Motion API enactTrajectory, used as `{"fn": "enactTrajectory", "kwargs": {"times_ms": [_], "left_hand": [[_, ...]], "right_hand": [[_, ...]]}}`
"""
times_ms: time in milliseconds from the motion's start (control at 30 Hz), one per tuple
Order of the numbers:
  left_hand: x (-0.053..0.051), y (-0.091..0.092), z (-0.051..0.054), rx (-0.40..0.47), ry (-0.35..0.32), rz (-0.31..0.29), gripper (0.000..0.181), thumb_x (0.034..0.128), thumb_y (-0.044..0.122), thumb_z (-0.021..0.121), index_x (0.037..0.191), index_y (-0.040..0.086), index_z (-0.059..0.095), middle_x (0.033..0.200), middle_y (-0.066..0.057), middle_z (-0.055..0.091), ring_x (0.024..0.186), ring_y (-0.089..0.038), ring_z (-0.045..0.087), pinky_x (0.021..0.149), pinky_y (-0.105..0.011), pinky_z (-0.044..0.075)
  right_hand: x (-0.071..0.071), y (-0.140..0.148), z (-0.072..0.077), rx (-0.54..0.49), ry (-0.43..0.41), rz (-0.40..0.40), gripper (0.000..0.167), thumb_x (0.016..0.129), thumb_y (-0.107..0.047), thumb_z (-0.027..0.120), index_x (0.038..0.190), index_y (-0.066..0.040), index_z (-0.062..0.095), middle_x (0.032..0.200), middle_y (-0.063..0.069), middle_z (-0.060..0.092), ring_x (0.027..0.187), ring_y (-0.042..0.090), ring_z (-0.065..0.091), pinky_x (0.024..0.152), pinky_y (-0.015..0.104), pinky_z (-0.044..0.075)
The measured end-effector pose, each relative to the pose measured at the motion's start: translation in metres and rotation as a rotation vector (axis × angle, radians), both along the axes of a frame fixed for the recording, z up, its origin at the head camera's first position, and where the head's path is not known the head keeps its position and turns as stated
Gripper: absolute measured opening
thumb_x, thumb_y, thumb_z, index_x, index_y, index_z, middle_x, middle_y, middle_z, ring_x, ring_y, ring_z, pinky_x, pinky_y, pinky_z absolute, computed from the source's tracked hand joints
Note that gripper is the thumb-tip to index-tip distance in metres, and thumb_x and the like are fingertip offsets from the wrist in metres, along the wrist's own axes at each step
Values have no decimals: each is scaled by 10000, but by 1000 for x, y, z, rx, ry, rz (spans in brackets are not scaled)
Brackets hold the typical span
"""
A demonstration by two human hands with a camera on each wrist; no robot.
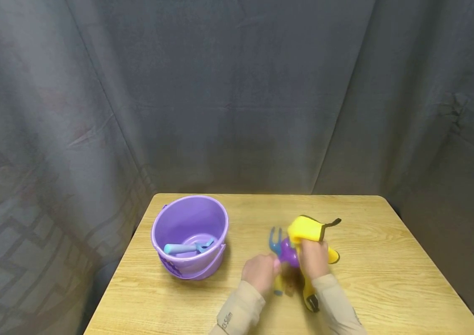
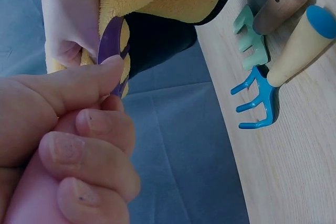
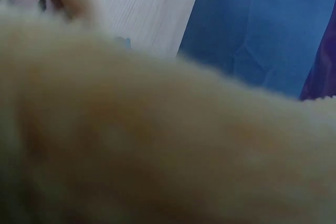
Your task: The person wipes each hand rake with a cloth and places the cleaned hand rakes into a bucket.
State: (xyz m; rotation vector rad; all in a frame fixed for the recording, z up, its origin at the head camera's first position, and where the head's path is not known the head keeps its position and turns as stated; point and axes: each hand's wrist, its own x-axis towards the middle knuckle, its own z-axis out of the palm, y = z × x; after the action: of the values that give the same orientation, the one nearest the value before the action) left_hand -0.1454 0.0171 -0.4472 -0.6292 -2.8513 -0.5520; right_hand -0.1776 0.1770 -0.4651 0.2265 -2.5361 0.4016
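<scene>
My left hand grips the pink handle of a small toy tool with a purple head, probably a shovel; cloth hides part of the head. In the left wrist view, the thumb lies against the purple part. My right hand holds a fluffy yellow cloth with black edging, bunched against the purple head. The cloth fills most of the right wrist view and hides the fingers there. Near both hands lie a blue hand fork with a pale handle and a green rake with a brown handle.
A purple bucket stands on the left part of the wooden table, its handle hanging down at the front. Inside it lies a tool with a light blue handle. Grey curtains hang behind the table and at both sides.
</scene>
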Motion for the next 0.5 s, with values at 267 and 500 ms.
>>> {"fn": "enactTrajectory", "kwargs": {"times_ms": [267, 500], "left_hand": [[1, -1, -1, 13, 4, -12, 327, 833, 243, 594, 568, 151, 426, 471, 80, 340, 391, -45, 307, 358, -168, 263], [3, -1, 0, 21, -51, 0, 288, 846, 264, 580, 609, 142, 470, 485, 72, 357, 400, -54, 324, 365, -179, 279]], "right_hand": [[-2, 3, -2, -148, 8, 6, 124, 686, 152, 555, 641, 37, 551, 553, 137, 536, 497, 297, 522, 481, 402, 449], [-5, 7, -1, -321, 78, -10, 123, 683, 187, 498, 764, 126, 567, 684, 252, 569, 659, 420, 539, 628, 496, 451]]}}
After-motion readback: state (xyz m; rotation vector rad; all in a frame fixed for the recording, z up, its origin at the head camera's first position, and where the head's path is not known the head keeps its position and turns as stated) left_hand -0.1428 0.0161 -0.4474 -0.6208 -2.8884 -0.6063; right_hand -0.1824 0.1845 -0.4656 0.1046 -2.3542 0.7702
